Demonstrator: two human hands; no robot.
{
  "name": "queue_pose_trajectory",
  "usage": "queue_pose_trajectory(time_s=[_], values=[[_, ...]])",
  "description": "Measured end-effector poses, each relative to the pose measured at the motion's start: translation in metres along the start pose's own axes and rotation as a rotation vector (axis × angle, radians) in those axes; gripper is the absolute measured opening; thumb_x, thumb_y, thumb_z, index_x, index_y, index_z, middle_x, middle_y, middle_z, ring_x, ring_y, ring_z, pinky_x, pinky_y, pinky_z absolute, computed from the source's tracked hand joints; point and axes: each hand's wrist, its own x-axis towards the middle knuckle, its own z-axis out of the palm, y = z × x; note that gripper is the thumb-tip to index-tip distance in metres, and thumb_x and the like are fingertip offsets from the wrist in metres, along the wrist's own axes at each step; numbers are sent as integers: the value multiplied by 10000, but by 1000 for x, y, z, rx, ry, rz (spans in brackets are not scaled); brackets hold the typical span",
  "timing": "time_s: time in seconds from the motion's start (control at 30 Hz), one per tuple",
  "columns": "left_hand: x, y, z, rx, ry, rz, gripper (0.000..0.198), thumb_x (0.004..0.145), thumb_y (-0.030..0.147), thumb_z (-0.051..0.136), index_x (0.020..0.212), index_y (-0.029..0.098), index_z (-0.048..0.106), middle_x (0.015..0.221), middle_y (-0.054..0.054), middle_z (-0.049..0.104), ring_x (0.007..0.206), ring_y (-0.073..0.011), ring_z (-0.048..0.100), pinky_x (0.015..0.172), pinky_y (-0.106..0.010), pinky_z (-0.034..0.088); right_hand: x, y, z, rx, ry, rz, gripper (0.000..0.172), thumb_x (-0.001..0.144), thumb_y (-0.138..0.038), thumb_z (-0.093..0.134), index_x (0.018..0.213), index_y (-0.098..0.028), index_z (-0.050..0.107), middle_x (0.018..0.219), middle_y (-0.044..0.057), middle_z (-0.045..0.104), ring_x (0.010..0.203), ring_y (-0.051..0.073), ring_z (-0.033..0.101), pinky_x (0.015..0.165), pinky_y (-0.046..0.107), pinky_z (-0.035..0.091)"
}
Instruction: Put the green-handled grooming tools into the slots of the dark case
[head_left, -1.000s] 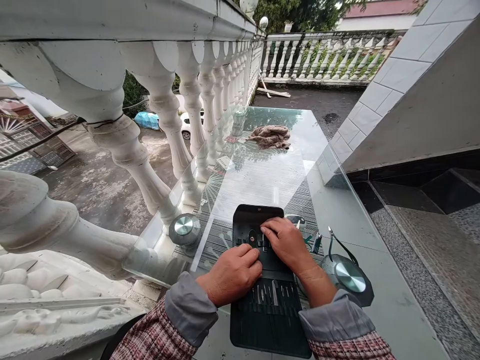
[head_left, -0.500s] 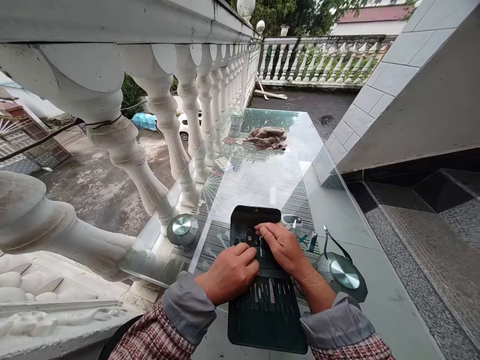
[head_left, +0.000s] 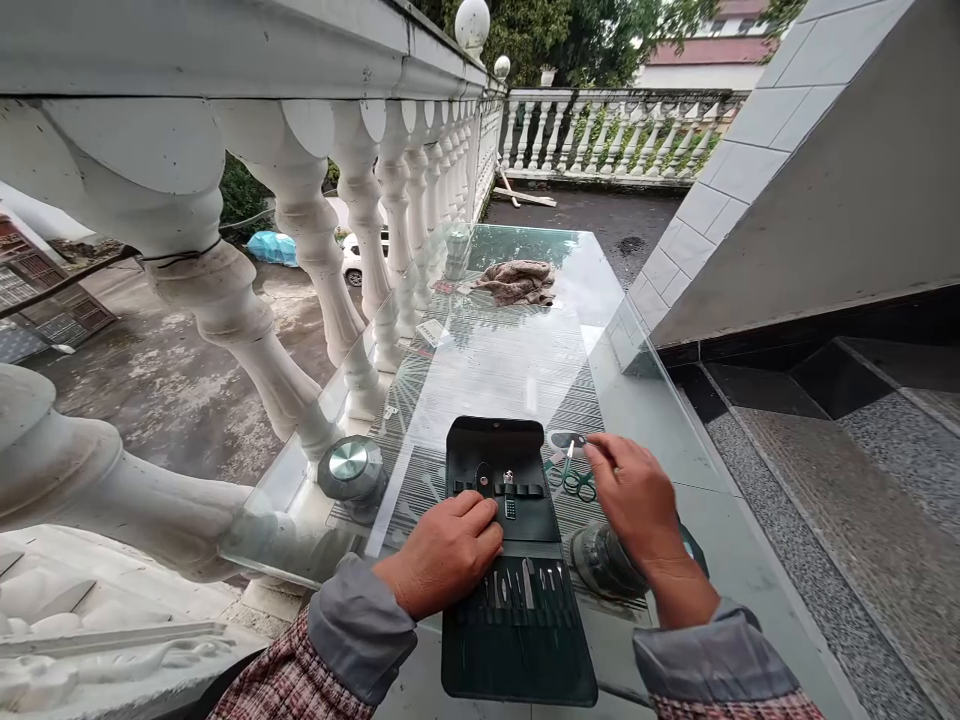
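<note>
A black tool case (head_left: 517, 590) lies unfolded on a glass table (head_left: 525, 350), with several small metal tools tucked in its lower loops (head_left: 525, 585) and two under its upper strap (head_left: 504, 488). My left hand (head_left: 442, 550) rests on the case's left edge, fingers curled down against it. My right hand (head_left: 637, 500) hovers to the right of the case, fingers bent and pinched near small green-handled scissors (head_left: 574, 478) that lie on the glass. Whether it touches them I cannot tell.
A white stone balustrade (head_left: 300, 230) runs along the table's left side. Round metal table caps sit at the left (head_left: 349, 462) and under my right wrist (head_left: 600, 560). A brown rag (head_left: 516, 282) lies at the far end. A tiled wall (head_left: 787, 170) rises on the right.
My right hand left the case's upper strap and moved right toward the scissors on the glass. My left hand stayed on the case. The view shifted slightly.
</note>
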Motion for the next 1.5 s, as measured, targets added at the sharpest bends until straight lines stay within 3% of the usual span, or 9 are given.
queue_pose_trajectory(time_s=[0.13, 0.27, 0.43, 0.57, 0.67, 0.77, 0.97, 1.27, 1.5], values=[[0, 0, 1, -3, -11, -4, 184, 921, 199, 405, 803, 138, 533, 902, -88, 557, 855, -192, 525, 745, -321, 502, -1, 31, -6, -330, -110, 46, 284, 828, -376, 469, 926, -164, 630, 838, 113, 658, 839, 273, 549, 682, 359, 400], [0, 1, 2, 5, -11, -10, 187, 927, 200, 400, 803, 143, 528, 902, -82, 553, 835, -179, 522, 749, -318, 500, -5, 35, -2, -376, -161, 52, 260, 815, -359, 488, 944, -183, 630, 841, 109, 662, 835, 266, 556, 593, 322, 362], [1, 2, 1, 15, 2, -12, 200, 932, 201, 392, 803, 141, 532, 882, -83, 556, 836, -181, 525, 742, -316, 501, -2, 27, -7, -282, -117, 100, 247, 779, -284, 474, 944, -198, 636, 771, 71, 655, 725, 220, 559, 566, 301, 336], [1, 2, 0, 17, -15, -3, 205, 931, 202, 395, 802, 134, 539, 885, -90, 557, 852, -189, 529, 750, -325, 502, -3, 8, -13, 41, -34, 192, 291, 759, -324, 490, 975, -202, 641, 704, 23, 628, 647, 175, 547, 596, 291, 386], [1, 2, -1, 20, -31, 0, 192, 924, 204, 410, 808, 130, 543, 898, -92, 557, 857, -194, 527, 751, -332, 503, -8, -15, -9, 324, -84, 181, 279, 756, -376, 511, 905, -191, 657, 762, 32, 645, 655, 162, 565, 639, 292, 431], [1, 2, 0, 22, -41, -5, 193, 923, 202, 408, 807, 133, 546, 887, -85, 555, 839, -190, 525, 744, -332, 503, -11, -35, 2, 435, -118, 153, 255, 761, -393, 533, 860, -191, 655, 790, 37, 653, 678, 160, 577, 668, 292, 445], [1, 1, 1, 32, -51, 5, 211, 926, 197, 398, 793, 132, 549, 869, -82, 554, 846, -194, 526, 746, -336, 501, -6, -45, 21, 439, -15, 203, 249, 764, -411, 556, 844, -190, 638, 766, 36, 659, 669, 160, 577, 677, 294, 442], [1, 1, 0, 34, -60, 2, 195, 924, 196, 403, 805, 132, 545, 869, -80, 552, 837, -190, 522, 753, -334, 495, -3, -39, 31, 390, -160, 203, 240, 733, -400, 569, 799, -189, 661, 716, 34, 673, 630, 168, 582, 653, 302, 436], [0, 1, 2, 37, -43, 5, 200, 923, 202, 395, 791, 138, 532, 873, -77, 545, 825, -187, 514, 752, -328, 490, -4, -36, 35, 288, -254, -66, 269, 827, -357, 467, 725, -202, 661, 758, 52, 617, 767, 189, 547, 729, 327, 414]])
